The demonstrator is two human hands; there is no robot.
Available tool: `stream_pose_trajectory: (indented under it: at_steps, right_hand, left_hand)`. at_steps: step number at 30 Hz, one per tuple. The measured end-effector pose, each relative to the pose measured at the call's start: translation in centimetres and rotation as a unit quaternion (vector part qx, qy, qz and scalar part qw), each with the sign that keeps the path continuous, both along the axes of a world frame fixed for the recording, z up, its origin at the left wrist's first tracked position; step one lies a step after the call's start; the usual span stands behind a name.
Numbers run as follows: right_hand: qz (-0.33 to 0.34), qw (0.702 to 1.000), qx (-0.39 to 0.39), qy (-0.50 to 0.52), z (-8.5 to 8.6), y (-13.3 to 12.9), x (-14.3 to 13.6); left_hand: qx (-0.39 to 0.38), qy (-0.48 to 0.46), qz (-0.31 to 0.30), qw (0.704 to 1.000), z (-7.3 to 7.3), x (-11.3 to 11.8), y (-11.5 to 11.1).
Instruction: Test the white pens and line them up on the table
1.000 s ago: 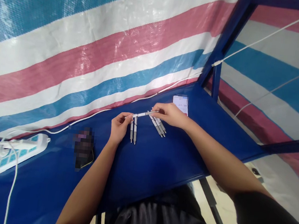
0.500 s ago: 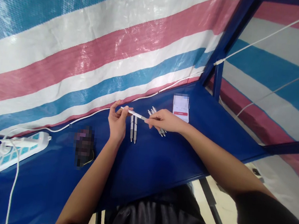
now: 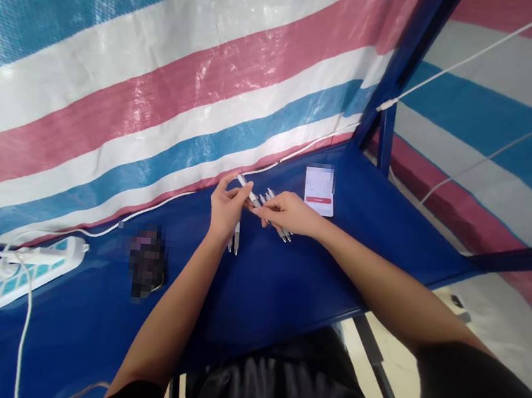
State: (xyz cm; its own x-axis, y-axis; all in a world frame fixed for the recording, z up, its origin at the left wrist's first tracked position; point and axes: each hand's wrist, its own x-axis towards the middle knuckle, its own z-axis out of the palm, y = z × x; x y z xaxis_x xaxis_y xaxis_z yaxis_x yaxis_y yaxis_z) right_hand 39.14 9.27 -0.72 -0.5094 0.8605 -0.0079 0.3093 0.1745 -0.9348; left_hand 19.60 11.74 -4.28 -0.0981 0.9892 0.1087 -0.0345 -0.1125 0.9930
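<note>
Both hands hold one white and grey pen (image 3: 246,190) above the blue table (image 3: 285,283). My left hand (image 3: 226,207) pinches its upper end and my right hand (image 3: 286,213) pinches its lower end. Two pens (image 3: 234,244) lie side by side below my left hand, partly hidden by it. Several more pens (image 3: 284,234) lie under my right hand, with their ends showing at its far side.
A white phone (image 3: 319,190) with a lit screen lies just beyond my right hand. A blurred dark object (image 3: 146,261) lies to the left, a white power strip (image 3: 25,267) with cables at the far left. Striped tarpaulin (image 3: 163,87) backs the table.
The held pen has swung from level to tilted, its left end raised. My hands have moved closer together, and my left hand now covers the tops of the two lying pens.
</note>
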Motion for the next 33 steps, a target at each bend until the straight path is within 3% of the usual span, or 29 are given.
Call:
stream_pose_trajectory:
  at_steps: [8, 16, 22, 33]
  right_hand:
    - [-0.101, 0.994, 0.034, -0.001, -0.6, 1.7, 1.2]
    - [-0.094, 0.991, 0.085, -0.048, -1.4, 2.1, 1.4]
    - [-0.127, 0.983, 0.132, -0.014, -1.7, 2.2, 1.5]
    - [-0.135, 0.983, 0.115, 0.036, -2.0, 2.5, 1.6]
  left_hand:
    - [-0.003, 0.018, -0.044, 0.999, -0.2, -0.4, -0.3]
    - [-0.015, 0.013, -0.046, 0.999, -0.7, -0.6, -0.3]
    - [-0.049, 0.022, -0.078, 0.996, -0.5, -0.7, -0.5]
    - [-0.026, 0.04, -0.045, 0.998, -0.7, -0.7, -0.4]
